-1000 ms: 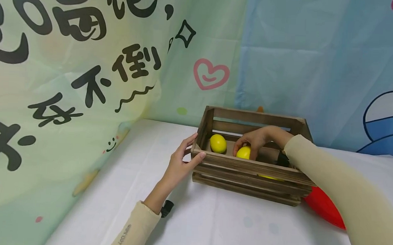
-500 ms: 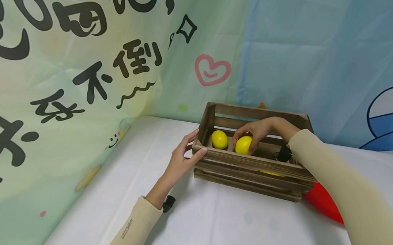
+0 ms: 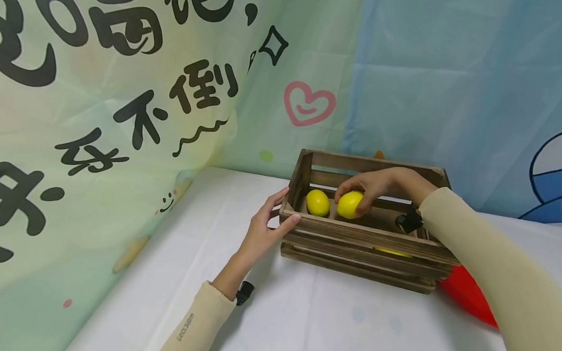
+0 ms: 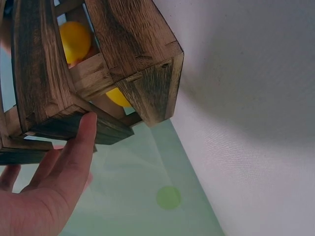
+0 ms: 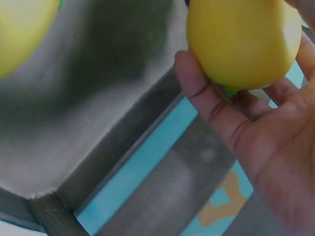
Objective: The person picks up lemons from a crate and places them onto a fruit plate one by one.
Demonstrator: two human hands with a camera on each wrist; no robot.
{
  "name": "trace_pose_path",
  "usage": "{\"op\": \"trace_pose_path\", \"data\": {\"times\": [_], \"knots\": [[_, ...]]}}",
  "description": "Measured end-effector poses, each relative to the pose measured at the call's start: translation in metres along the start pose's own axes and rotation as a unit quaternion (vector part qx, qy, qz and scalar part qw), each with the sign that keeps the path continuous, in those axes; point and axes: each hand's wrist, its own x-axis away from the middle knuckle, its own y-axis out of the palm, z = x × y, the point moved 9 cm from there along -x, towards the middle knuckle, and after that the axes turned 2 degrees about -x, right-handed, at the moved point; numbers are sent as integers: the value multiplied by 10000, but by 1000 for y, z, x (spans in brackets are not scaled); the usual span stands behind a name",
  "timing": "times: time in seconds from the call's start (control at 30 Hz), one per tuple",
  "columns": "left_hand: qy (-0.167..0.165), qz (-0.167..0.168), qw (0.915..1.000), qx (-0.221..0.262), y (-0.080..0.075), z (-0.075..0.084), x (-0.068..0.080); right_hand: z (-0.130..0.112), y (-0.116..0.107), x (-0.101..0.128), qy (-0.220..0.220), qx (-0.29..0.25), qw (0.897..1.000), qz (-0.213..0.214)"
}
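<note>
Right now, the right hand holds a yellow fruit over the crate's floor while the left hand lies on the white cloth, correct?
Not quite: the left hand isn't on the white cloth; the head view shows it touching the end of the wooden crate. The right hand does hold a yellow fruit over its floor.

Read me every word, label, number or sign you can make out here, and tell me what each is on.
"不倒" on the printed backdrop.
"Let's" on the left sleeve; the next word is too small to read.
Other large backdrop characters: cut off or too stylised to read surely.
Crate: no lettering visible.
</note>
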Motion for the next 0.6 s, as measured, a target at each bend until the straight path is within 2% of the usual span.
{"op": "trace_pose_path", "data": {"times": [0.17,0.3,0.5,0.6], "knots": [[-4,40,10000,17,1,1,1,-11,-5,3,-275,216,9990,294],[-11,39,10000,-8,1,1,2,-22,-8,8,-431,157,9980,429],[-39,32,10000,0,2,0,2,-32,-13,22,-483,939,9914,778],[-65,19,10000,37,2,0,3,-32,-15,30,-370,978,9900,947]]}}
